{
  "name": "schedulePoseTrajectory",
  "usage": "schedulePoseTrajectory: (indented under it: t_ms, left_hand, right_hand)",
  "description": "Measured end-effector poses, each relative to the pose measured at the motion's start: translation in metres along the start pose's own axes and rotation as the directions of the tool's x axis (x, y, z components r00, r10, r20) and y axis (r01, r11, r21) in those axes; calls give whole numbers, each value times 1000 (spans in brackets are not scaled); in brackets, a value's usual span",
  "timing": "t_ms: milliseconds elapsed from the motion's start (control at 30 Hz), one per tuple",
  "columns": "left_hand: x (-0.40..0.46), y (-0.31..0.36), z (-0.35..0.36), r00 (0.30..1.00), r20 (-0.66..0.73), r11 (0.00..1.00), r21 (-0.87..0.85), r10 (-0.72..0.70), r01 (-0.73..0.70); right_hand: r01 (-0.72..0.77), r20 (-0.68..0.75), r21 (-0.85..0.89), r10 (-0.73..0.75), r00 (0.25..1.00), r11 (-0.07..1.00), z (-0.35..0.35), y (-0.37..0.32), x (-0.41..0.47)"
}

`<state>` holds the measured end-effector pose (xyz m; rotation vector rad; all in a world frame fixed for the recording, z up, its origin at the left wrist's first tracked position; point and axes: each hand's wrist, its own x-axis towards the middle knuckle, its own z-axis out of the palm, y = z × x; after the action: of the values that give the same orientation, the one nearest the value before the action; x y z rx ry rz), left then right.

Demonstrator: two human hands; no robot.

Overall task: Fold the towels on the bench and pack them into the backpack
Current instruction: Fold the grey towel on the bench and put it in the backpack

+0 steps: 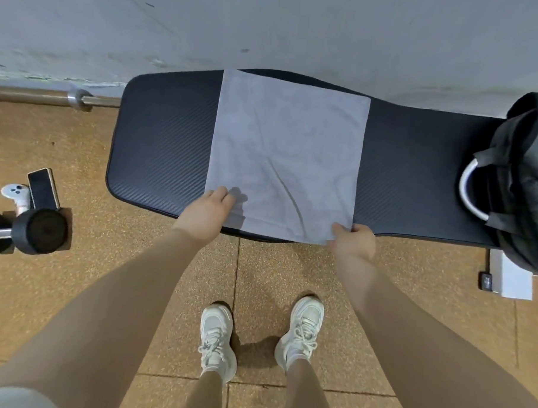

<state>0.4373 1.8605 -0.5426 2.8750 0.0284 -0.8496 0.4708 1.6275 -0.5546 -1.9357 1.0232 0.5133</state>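
Grey towel [285, 161] lies flat across the dark bench [159, 143]. The left hand [207, 215] and right hand [354, 241] each pinch a near corner, fingers closed on cloth. The backpack [522, 171] is cut off at the right edge.

The towel [285, 155] is showing as soft grey cloth, matt and faintly creased, while the bench [162, 143] pad under it is looking like dark padded vinyl with a fine ribbed weave and a dull sheen. The backpack [522, 171] is appearing as dark matt fabric, the barbell [78, 98] is gleaming as polished metal, and the floor [136, 259] is reading as rough, speckled tile.
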Motion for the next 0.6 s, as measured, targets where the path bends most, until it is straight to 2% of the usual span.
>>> schedulePoseTrajectory:
  t_ms: [100, 200, 300, 400, 500, 600]
  left_hand:
    - [-12, -9, -12, 971, -185, 965, -238, -152, 106]
    - [-30, -26, -14, 918, -360, 966, -246, -168, 80]
    - [-44, -39, -5, 937, -281, 964, -223, -207, 146]
    - [-43, -42, 11, 943, -157, 941, -221, -295, 258]
    - [-38, -43, 24, 908, -63, 867, -330, -415, 373]
    - [-34, -42, 28, 865, -57, 754, -522, -498, 399]
  right_hand:
    - [98, -53, -17, -99, 994, 995, -3, -3, -6]
    - [147, -40, -86, -151, 988, 985, -8, 0, -9]
    - [139, -21, -150, -143, 989, 979, -9, 5, -13]
    - [44, 35, -144, -39, 999, 989, -2, 12, -16]
    - [-106, 132, 20, 102, 986, 994, 4, 15, -20]
    - [-121, 142, 94, 107, 984, 988, 7, 19, -22]
